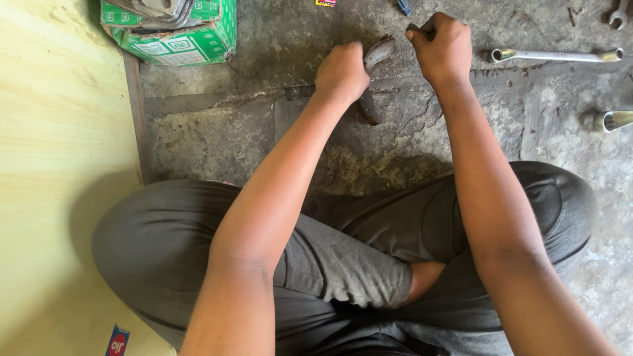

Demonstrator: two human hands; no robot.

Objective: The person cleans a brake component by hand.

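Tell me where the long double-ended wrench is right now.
In the head view, the long wrench lies flat on the concrete floor at upper right, just beyond the right hand, untouched, with a shiny socket-like piece lying nearer the person.

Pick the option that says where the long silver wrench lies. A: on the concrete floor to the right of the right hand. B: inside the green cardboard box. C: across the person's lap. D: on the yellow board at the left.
A: the long silver wrench lies flat on the concrete floor, just right of the right hand, well away from the green cardboard box.
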